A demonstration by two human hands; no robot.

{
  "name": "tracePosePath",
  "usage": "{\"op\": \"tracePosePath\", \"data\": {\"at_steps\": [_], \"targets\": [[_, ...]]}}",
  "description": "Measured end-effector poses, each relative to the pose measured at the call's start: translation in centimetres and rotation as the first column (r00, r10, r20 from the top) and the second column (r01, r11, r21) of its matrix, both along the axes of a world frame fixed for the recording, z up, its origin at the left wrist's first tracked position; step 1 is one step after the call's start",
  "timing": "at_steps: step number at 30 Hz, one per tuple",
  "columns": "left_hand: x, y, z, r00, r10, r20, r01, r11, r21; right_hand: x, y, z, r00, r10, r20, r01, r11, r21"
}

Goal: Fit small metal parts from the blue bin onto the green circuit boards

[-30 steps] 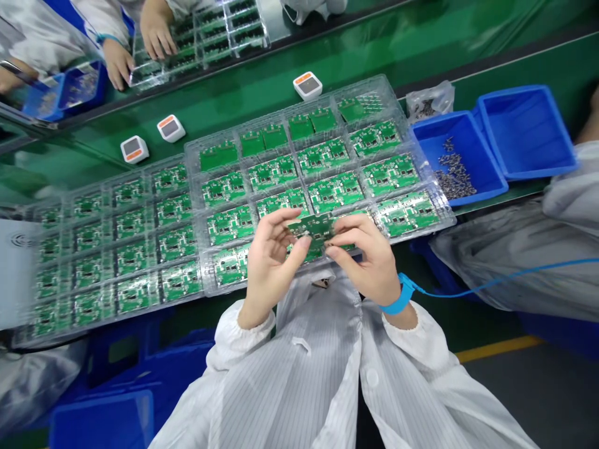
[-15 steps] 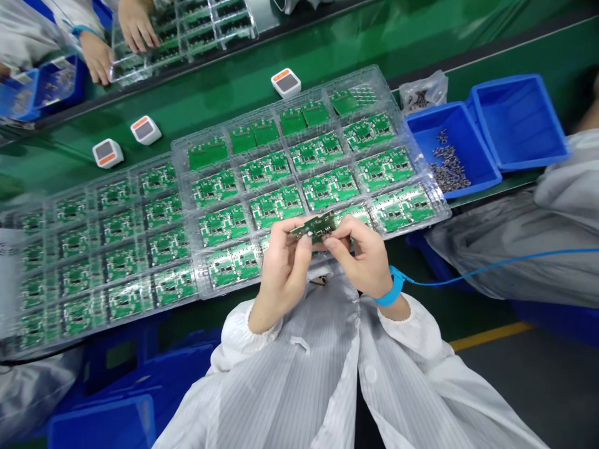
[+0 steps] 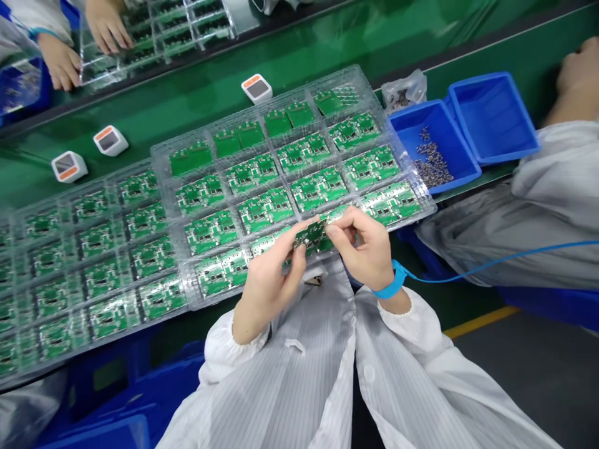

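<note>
Between my hands, above the near edge of a clear tray (image 3: 191,293), is a small green circuit board (image 3: 309,236). My left hand (image 3: 269,274) grips its left side between thumb and fingers. My right hand (image 3: 367,249), with a blue strap (image 3: 392,280) on the wrist, is pinched at the board's right end; whether a small part sits between the fingertips is too small to tell. Rows of green boards (image 3: 318,187) lie in the tray's compartments behind my hands.
A second tray of boards (image 3: 105,274) lies at the left. At the right are a blue bin of small metal parts (image 3: 433,165), another blue bin (image 3: 496,118) and a plastic bag (image 3: 405,90). White devices (image 3: 256,89) stand behind. Other people's hands (image 3: 58,61) are at the upper left.
The board has tilted more upright in my left hand, which has moved slightly left and down. My right fingers have shifted to its upper right end. The whole view has shifted a little.
</note>
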State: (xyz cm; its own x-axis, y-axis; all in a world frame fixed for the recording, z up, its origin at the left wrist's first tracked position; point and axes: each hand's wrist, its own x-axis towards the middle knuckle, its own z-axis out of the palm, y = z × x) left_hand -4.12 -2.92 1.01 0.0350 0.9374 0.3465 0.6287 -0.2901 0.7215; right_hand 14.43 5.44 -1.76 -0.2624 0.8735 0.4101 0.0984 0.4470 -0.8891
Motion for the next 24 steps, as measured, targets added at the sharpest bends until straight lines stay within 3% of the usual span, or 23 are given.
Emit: {"op": "tracePosePath", "data": {"at_steps": [24], "targets": [[-1.4, -0.1, 1.0, 0.947, -0.123, -0.296, 0.143, 0.989, 0.048, 0.0, -0.1, -0.3, 0.99, 0.036, 0.14, -0.046, 0.997, 0.068]]}}
